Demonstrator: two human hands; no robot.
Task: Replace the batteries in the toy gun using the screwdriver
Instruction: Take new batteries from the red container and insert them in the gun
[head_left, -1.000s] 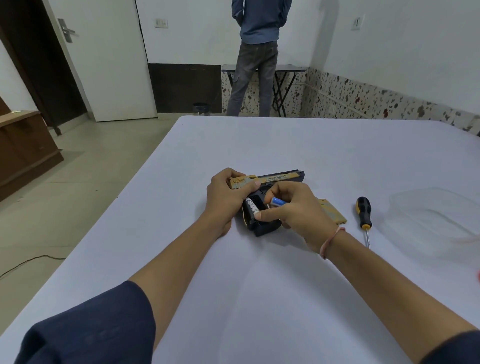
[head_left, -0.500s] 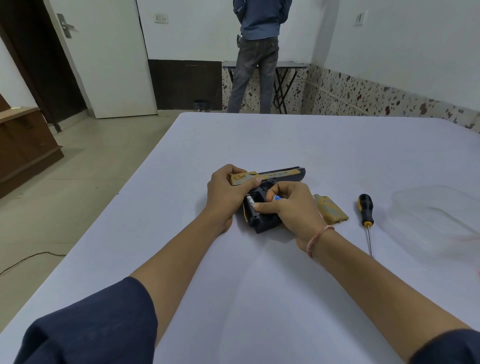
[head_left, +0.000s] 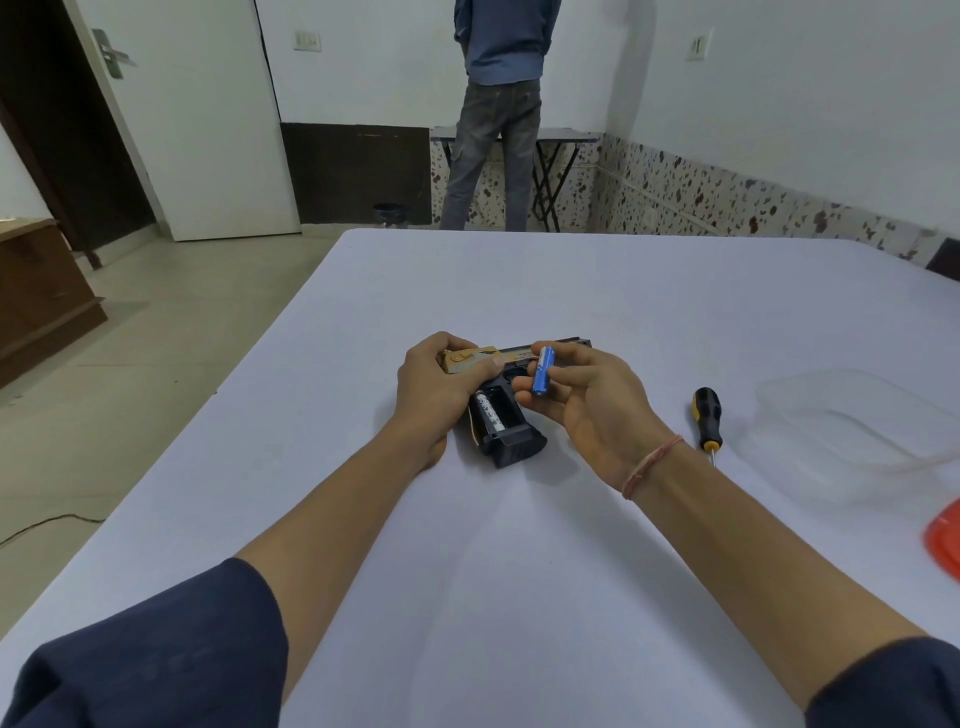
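The black and tan toy gun (head_left: 511, 439) lies on its side on the white table (head_left: 519, 571), its grip compartment uncovered. One white battery (head_left: 489, 410) sits inside the compartment. My left hand (head_left: 439, 387) grips the gun's tan slide end and holds it down. Just above the grip, my right hand (head_left: 587, 405) pinches a blue battery (head_left: 543, 372) between thumb and fingertips, clear of the gun. A black-and-yellow screwdriver (head_left: 706, 418) lies on the table to the right of my right hand. The tan cover is hidden behind my right hand.
A clear plastic container (head_left: 852, 415) stands at the right, and a red lid (head_left: 945, 540) shows at the right edge. A person (head_left: 498, 109) stands by a folding table at the far wall. The table's left edge drops to the floor.
My right hand has lifted away from the grip compartment, turning palm-up with the blue battery pinched in it. My left hand has kept its hold on the gun.
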